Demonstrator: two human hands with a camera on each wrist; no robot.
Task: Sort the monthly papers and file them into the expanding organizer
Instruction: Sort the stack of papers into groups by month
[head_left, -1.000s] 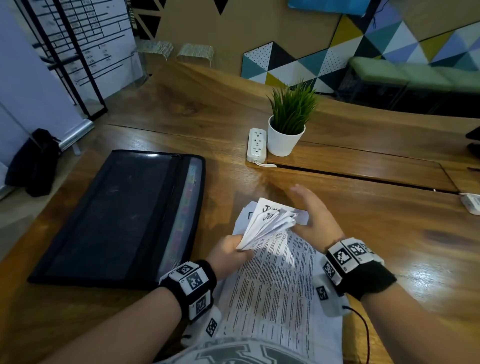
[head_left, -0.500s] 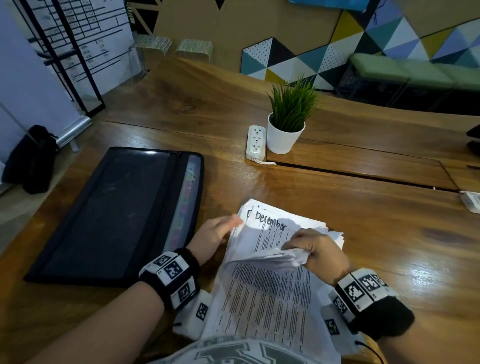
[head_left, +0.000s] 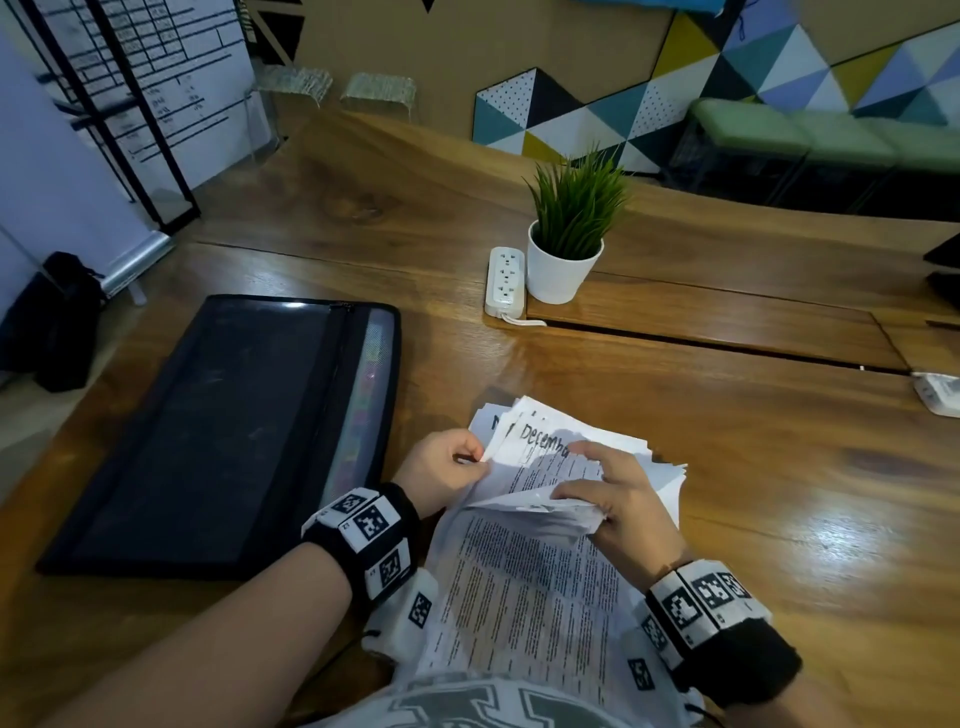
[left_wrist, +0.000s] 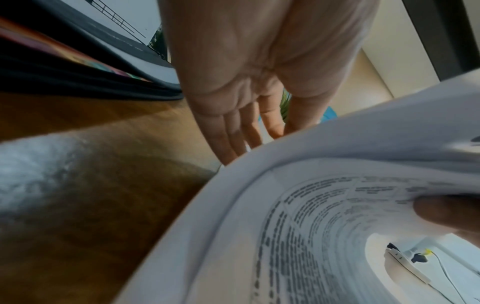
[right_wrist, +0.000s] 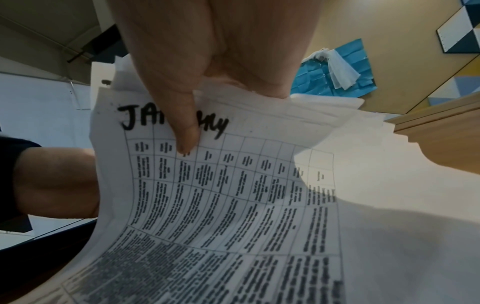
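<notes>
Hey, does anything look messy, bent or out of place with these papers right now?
Yes. The paper stack is fanned unevenly at its far corners, and the right hand is folding several sheets back into a creased bundle. The left hand pinches the stack's left edge. The organizer lies flat and looks undisturbed.

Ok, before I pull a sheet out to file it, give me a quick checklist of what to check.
1. Right hand grips the folded-back sheets: ok.
2. Left hand holds the stack's left edge: ok.
3. Month label readable: ok, December sheet in the head view, January sheet in the right wrist view.
4. Expanding organizer open to take paper: not ok, it lies flat.
5. Matching month tab: cannot tell.
</notes>
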